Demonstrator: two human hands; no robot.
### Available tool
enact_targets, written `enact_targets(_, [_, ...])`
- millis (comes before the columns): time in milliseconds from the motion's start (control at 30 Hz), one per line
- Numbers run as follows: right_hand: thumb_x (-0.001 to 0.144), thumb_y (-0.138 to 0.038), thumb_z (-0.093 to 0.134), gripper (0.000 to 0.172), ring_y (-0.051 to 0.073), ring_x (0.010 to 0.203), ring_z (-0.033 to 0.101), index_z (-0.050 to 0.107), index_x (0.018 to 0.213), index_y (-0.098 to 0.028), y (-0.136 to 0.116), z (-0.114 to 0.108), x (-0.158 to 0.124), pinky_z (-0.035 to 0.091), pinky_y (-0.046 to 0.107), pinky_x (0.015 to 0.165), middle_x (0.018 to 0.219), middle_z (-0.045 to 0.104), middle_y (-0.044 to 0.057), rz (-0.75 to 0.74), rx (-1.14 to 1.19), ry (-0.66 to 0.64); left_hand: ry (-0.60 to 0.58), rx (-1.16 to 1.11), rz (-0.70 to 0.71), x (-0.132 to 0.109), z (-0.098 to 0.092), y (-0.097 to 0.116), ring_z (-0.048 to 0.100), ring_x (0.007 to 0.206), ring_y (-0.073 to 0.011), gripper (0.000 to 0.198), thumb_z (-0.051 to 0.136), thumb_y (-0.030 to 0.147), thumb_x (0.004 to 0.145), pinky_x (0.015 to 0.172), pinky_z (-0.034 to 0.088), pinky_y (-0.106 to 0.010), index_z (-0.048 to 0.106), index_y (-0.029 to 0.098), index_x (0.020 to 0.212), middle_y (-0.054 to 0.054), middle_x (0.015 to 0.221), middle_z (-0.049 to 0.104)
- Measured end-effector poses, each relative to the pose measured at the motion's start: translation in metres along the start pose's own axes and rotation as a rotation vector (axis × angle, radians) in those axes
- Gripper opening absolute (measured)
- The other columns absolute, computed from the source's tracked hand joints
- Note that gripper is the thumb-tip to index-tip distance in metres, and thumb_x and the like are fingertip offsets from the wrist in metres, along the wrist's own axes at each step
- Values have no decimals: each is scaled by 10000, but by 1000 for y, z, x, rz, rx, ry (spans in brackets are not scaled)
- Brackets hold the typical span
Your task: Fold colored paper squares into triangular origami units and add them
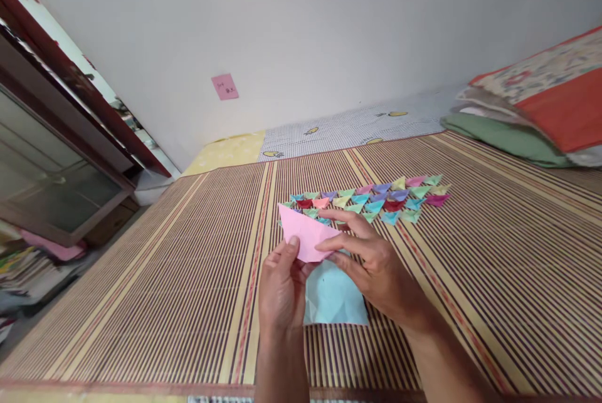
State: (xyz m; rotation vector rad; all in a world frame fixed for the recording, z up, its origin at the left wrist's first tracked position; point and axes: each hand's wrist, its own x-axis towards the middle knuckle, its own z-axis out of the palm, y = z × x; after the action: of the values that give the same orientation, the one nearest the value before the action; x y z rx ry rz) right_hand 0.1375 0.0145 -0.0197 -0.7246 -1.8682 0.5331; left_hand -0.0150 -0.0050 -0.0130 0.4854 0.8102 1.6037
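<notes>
Light moderate, diffuse; brightest at the opening (pixel 56 24), far left. Wall (pixel 329 33) greys toward far right. Shadows faint. Pink paper (pixel 305 234) reasonably crisp. Wide-angle stretch slants the cabinet (pixel 61 165) at left; side edges soft.

We are in a home, seemingly a bedroom; we see a striped mat (pixel 141 277) spread over a patterned sheet (pixel 336 126); bedding (pixel 555 108) lies piled at right.

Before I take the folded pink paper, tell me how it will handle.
The folded pink paper should hold its shape: its upper corner stands unsupported above the left hand. Being paper, it is probably light. Its thin edges could crumple under a hard squeeze.
</notes>
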Motion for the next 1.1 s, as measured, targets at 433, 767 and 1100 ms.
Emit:
enact_targets(433, [967,-153,588,194,180,763,590,582,782,-211,-1,11,2,461,305,699,800,598,10,213,-21,205,-131,181,134,1,-3,-16,779,860,-197,172,797,326,857,762,640,-280,802,158,889,-82,936,820])
enact_targets(767, [954,-175,602,190,163,709,561,575,768,-205,1,11,0,428,295,681,749,575,-8,254,-46,244,-99,285,136,2,-2,-21,761,790,-193,257,837,364,808,661,624,-244,825,145,943,-97,930,813])
enact_targets(1100, [894,-170,671,93,153,680,621,631,819,-207,-1,13,-1,481,282,656,738,659,-19,301,32,321,13,78,101,2,3,-22,687,631,-100,284,945,313,662,588,582,-168,819,145,855,-41,804,791])
